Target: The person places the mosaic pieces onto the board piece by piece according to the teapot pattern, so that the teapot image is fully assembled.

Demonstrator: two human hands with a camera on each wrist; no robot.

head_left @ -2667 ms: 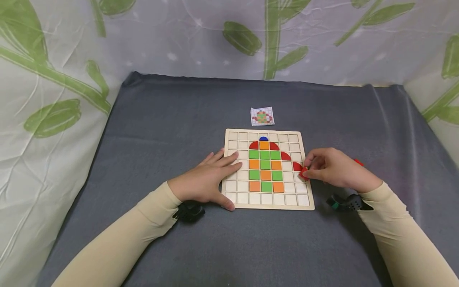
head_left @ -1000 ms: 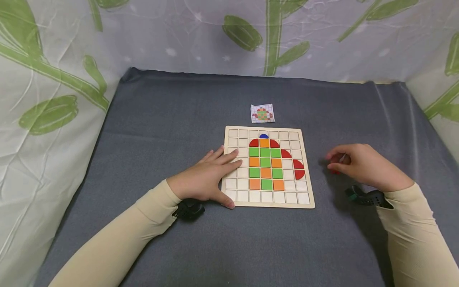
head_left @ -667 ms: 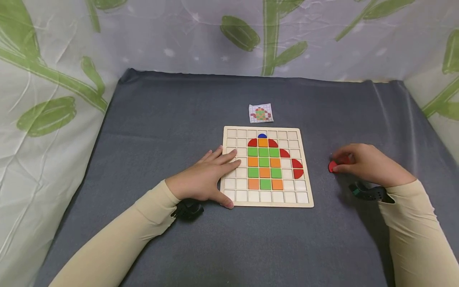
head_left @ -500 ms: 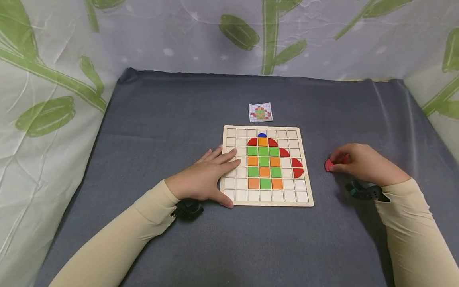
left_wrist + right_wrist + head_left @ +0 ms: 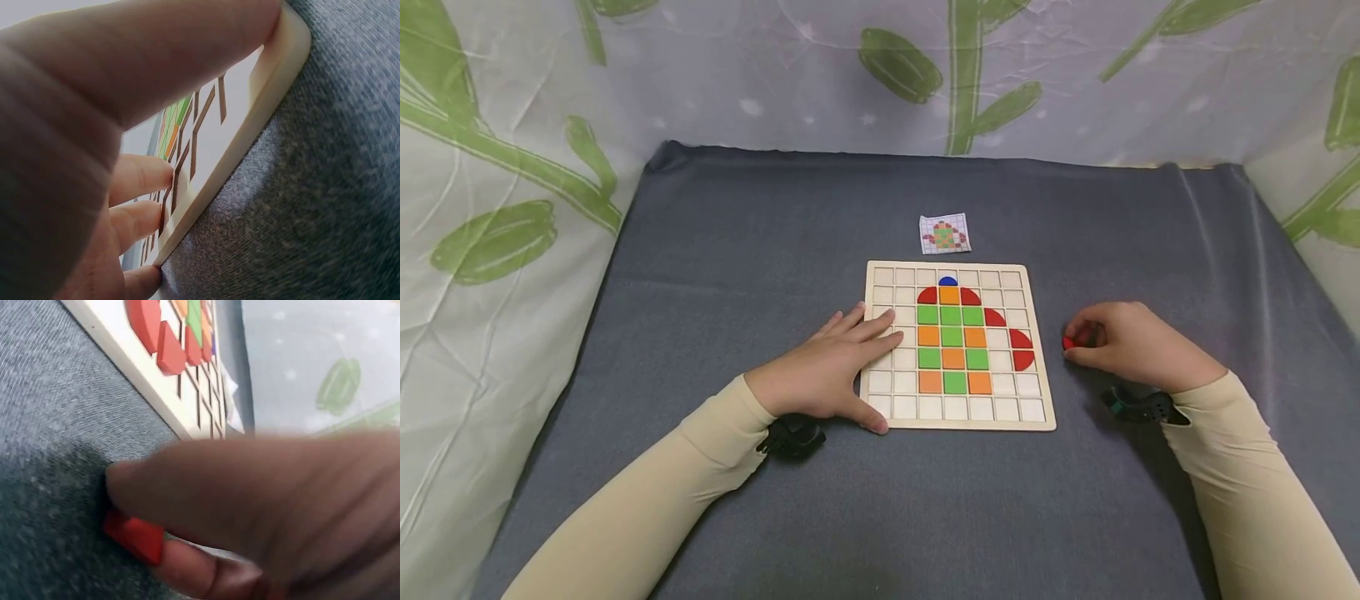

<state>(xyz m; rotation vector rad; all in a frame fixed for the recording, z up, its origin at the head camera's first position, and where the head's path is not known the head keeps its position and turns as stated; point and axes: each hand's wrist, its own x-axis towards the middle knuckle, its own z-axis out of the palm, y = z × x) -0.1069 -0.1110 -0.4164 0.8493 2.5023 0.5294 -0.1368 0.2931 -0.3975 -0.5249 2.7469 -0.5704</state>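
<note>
Red, green, orange and blue tiles fill part of the grid on a square wooden board [image 5: 970,419]. My left hand [image 5: 827,375] rests on the board's left side with fingers spread; in the left wrist view the thumb [image 5: 187,56] lies over a near corner. Just right of the board, my right hand [image 5: 1123,346] pinches a small red tile [image 5: 134,536] between thumb and fingers, apart from the board. Part of that tile is hidden, so its full outline cannot be told. Two red rounded tiles [image 5: 1022,359] sit one behind the other near the board's right edge.
Behind the board lies a small printed card [image 5: 945,233] with a similar coloured pattern. Dark grey cloth [image 5: 760,217] covers the table. Patterned curtains [image 5: 820,75] hang at the back and sides. A dark wrist strap [image 5: 1142,407] hangs below the right wrist.
My right hand set a red tile at the board's right edge, moved right over the cloth and took another red tile. It has since come back left with it. My left hand stayed put.
</note>
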